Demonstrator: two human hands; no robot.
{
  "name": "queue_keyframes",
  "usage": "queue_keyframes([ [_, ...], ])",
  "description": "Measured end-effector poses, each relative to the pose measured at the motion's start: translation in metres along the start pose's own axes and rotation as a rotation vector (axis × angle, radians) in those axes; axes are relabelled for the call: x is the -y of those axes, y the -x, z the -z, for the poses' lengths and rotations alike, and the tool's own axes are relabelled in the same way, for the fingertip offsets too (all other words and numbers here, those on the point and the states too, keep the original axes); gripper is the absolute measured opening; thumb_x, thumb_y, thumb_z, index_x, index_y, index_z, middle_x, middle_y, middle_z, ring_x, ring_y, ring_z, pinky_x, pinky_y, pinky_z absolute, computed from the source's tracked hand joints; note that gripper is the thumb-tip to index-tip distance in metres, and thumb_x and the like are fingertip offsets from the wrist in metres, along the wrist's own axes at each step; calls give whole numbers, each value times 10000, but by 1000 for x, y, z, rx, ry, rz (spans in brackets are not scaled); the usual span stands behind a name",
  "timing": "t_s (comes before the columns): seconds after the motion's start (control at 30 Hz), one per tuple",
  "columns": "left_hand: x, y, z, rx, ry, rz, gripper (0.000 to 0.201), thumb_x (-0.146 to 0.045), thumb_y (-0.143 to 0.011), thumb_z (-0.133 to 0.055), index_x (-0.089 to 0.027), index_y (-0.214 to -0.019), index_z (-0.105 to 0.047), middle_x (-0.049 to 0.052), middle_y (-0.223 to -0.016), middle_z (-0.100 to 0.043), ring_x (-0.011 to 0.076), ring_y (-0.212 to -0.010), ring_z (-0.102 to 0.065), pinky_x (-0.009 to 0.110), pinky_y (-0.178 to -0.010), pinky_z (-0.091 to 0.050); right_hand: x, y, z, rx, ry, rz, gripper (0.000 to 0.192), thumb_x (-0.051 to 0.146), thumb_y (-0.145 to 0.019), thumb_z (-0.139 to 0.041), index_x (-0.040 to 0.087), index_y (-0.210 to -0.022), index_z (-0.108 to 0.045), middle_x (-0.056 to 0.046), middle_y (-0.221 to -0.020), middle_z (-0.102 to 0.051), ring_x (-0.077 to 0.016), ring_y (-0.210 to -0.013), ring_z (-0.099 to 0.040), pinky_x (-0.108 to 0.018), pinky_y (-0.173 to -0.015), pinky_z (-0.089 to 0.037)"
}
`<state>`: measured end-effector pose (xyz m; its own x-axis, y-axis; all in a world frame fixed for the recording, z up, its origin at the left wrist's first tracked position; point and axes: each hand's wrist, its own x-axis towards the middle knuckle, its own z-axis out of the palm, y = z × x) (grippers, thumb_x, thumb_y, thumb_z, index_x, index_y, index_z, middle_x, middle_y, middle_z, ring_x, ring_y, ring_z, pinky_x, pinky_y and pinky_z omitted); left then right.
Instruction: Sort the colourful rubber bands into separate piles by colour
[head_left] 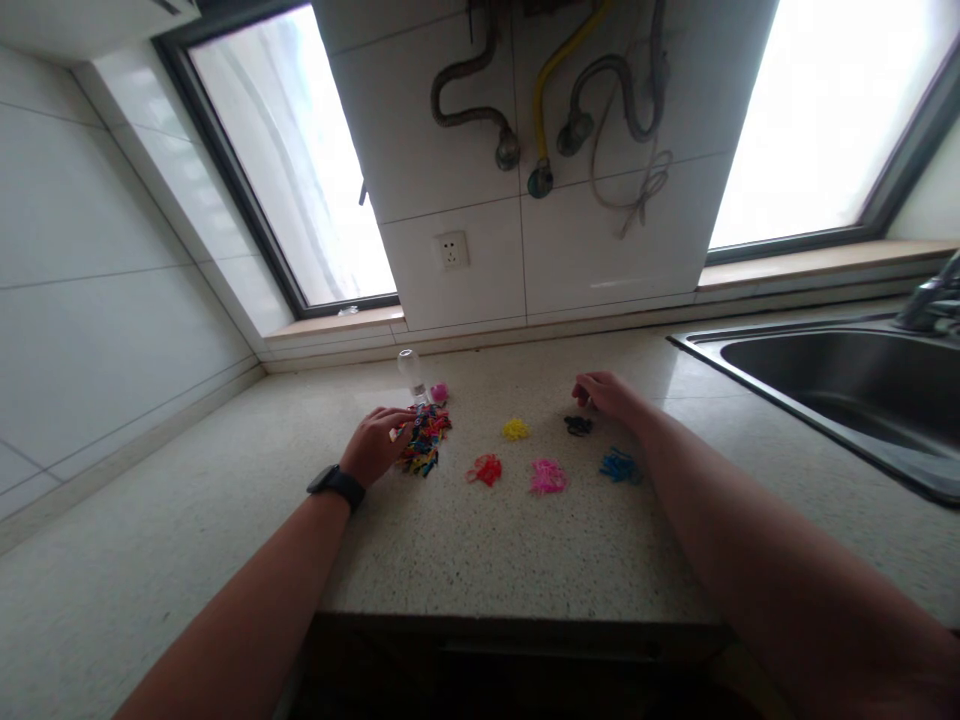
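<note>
A mixed heap of small multicoloured bands lies on the speckled countertop, left of centre, with the person's left hand resting against its left edge, fingers curled loosely on the pile; whether anything is pinched between them cannot be told. To the right, sorted clusters sit apart from one another: yellow, red, pink, blue and black. The right hand hovers just beyond the black cluster, fingertips drawn together, though what they hold, if anything, is too small to see. A black watch circles the left wrist. Behind the heap stands a small clear bottle beside a pink cap, both blurred. The steel sink at far right is cut off by the frame edge, its tap only partly visible.
</note>
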<state>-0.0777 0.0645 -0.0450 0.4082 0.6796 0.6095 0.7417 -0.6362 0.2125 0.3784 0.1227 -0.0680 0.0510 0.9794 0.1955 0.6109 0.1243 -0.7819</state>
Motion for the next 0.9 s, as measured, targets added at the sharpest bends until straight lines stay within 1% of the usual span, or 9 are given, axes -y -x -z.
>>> queue_keyframes([
  [0.13,-17,-5,-1,-82,173,143,194,-301,-887,-621,-210,-1001,-749,64,-1016,-746,201,-905,-671,361,-858,-534,1,0,0,-5,10,11,417,424,-876,-414,147,-715,-681,-53,-625,-662,-128,-501,-513,-255,-526,-370],
  [0.2,-27,-8,-1,-95,238,182,193,-315,-865,-654,-203,-989,-751,64,-993,-749,194,-880,-675,349,-839,-536,2,0,1,-8,20,23,422,423,-877,-407,147,-710,-678,-50,-620,-659,-123,-495,-504,-252,-522,-366],
  [0.4,-50,-10,-9,-59,387,224,194,-305,-808,-721,-200,-968,-751,58,-972,-753,191,-889,-682,339,-840,-530,15,8,1,-5,35,45,410,403,-879,-397,149,-721,-677,-52,-642,-668,-120,-491,-507,-253,-512,-358],
  [0.5,-62,-9,-15,-31,464,242,179,-310,-810,-720,-195,-944,-751,56,-940,-754,183,-858,-675,325,-805,-526,27,13,1,-9,54,100,408,404,-883,-400,152,-727,-680,-54,-649,-674,-128,-515,-520,-254,-512,-353],
  [0.6,-77,-8,-20,-17,512,277,187,-342,-809,-722,-185,-907,-747,51,-874,-745,158,-747,-637,289,-698,-504,45,20,2,-13,71,189,392,394,-891,-415,157,-731,-683,-48,-660,-683,-130,-542,-531,-251,-532,-361],
  [0.7,-92,-6,-22,3,534,281,181,-344,-815,-713,-183,-894,-740,38,-826,-723,134,-678,-577,260,-623,-454,71,31,-2,17,62,311,348,366,-897,-444,164,-754,-688,-41,-693,-693,-134,-599,-554,-246,-575,-383],
  [0.8,-103,-5,-23,35,558,258,150,-318,-828,-698,-190,-898,-732,23,-802,-702,128,-681,-555,251,-615,-431,100,48,-13,134,32,412,268,319,-882,-492,163,-802,-694,-32,-723,-695,-124,-594,-537,-243,-566,-377],
  [0.9,-109,-3,-23,61,564,237,130,-308,-839,-687,-195,-892,-724,16,-798,-693,127,-688,-547,252,-627,-426,122,65,-29,271,-12,475,215,314,-871,-557,152,-844,-696,-23,-705,-673,-116,-602,-535,-236,-571,-380],
])
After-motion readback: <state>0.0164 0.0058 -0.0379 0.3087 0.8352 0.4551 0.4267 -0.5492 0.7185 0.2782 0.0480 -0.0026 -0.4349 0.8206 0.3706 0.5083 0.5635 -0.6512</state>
